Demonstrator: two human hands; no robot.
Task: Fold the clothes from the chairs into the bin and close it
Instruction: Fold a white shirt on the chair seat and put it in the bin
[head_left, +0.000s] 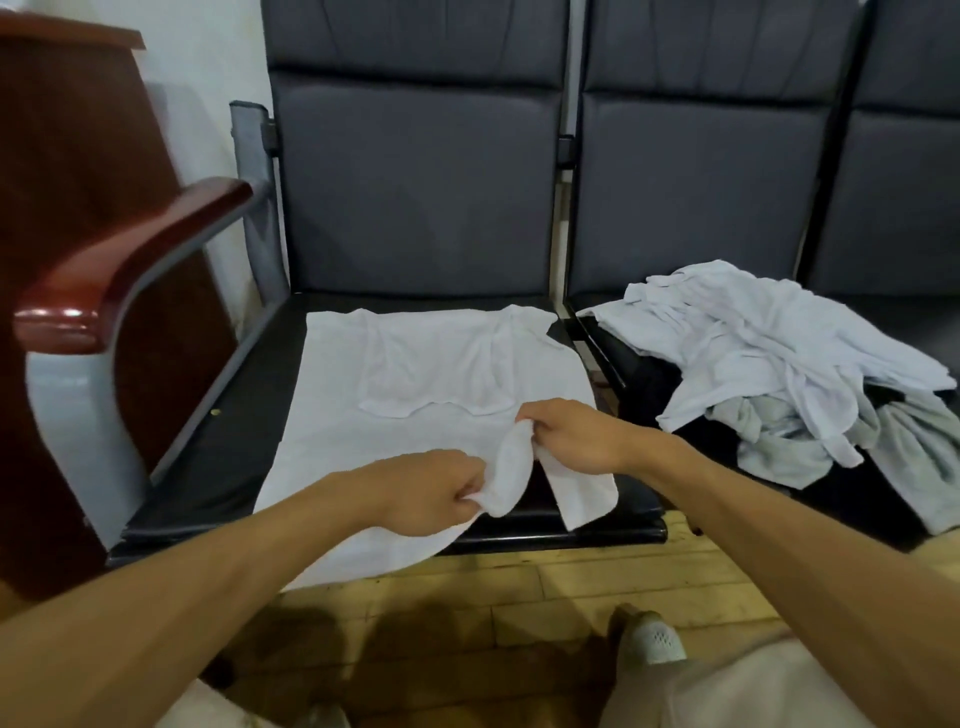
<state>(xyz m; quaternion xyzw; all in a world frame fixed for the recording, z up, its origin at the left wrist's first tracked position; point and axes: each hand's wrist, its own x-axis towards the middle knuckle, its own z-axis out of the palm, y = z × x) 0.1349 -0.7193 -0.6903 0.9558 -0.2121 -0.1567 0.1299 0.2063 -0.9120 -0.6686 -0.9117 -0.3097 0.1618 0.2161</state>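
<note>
1. A white garment (426, 395) is lying spread flat on the dark seat (223, 441) of the left-hand chair. Its near hem is drooping over the seat's front edge toward the wooden floor (519, 582).
2. Both hands are working at the garment's near right part, where a soft roll of bunched cloth is rising between them.
3. The step in hand is probably the folding of this near edge up and over the body of the garment.
4. To do it well, the hands should be lifting together at the same height and holding the cloth lightly taut between them, so that the fold line is landing straight rather than slanted. The overhanging hem needs gathering in, so that it is not dragging on the floor.
5. The left hand (431, 493) is reaching in from the lower left with knuckles upward, its curled fingers pinching the lower end of the roll.
6. The right hand (576, 436) is reaching in from the right with its back upward, thumb and fingers pinching the roll's upper end.
7. A rumpled pile of clothes (769, 358), white and grey, is waiting unfolded on the next chair to the right, well apart from both hands.
8. The bin is not showing in this view.
</note>
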